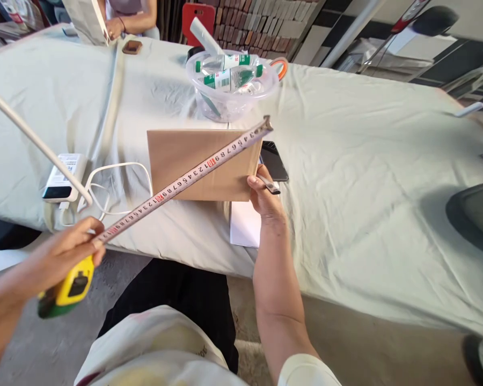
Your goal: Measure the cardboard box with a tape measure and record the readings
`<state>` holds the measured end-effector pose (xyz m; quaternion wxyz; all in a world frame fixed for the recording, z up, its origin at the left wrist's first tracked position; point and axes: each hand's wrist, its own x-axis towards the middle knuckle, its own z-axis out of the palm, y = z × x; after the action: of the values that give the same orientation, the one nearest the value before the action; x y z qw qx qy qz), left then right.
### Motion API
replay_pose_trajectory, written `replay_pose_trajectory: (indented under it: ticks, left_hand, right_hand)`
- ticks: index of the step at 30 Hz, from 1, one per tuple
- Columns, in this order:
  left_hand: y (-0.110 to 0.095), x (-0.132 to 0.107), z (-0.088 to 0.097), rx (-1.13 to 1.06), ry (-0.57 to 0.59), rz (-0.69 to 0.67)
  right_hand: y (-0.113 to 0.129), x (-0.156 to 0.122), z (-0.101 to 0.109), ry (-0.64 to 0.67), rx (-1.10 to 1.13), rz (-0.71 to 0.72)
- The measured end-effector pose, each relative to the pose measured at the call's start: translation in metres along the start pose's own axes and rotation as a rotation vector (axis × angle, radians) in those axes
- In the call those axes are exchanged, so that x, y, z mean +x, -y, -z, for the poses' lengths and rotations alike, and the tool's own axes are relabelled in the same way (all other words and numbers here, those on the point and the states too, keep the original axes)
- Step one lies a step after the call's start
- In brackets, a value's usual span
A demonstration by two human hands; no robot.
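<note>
A tape measure (75, 284) with a yellow and dark case hangs below my left hand (78, 244), whose fingers pinch the blade close to the case. The pulled-out blade (185, 179) slants up to the right, and its hooked end lies near the top right corner of a brown cardboard box (197, 150). My right hand (265, 195) grips the box by its lower right corner, thumb on the front face. A dark pen-like thing (270, 186) also sticks out from between the right fingers. Whether the blade touches the box I cannot tell.
Behind the box stands a clear plastic basin (233, 102) with water bottles. A phone (274, 161) and white paper (244, 225) lie by my right hand. To the left are a white power bank (64, 177) and its cable (123, 166). Across the table, a person (132, 21) holds a paper bag (86, 21).
</note>
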<state>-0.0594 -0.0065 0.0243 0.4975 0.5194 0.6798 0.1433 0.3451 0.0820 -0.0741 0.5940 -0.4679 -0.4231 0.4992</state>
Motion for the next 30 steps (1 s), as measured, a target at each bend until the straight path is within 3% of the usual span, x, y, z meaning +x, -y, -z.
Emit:
replay_pose_trajectory:
  ticks: [4, 7, 10, 23, 30]
  left_hand:
    - [0.009, -0.001, -0.056, -0.366, 0.236, 0.03]
    - [0.007, 0.007, -0.091, -0.525, 0.333, 0.032]
    - [0.002, 0.012, -0.112, -0.548, 0.365, 0.023]
    - [0.009, 0.007, -0.133, -0.334, 0.191, -0.049]
    - [0.006, 0.009, -0.13, -0.244, 0.12, -0.075]
  right_hand:
    - [-0.008, 0.006, -0.014, -0.094, 0.116, -0.07]
    - [-0.009, 0.006, -0.023, -0.118, 0.183, -0.121]
    - [-0.007, 0.004, -0.028, -0.13, 0.212, -0.137]
    - [-0.004, 0.0, -0.037, -0.204, 0.244, -0.054]
    - [0.0, -0.001, -0.042, -0.237, 0.276, -0.049]
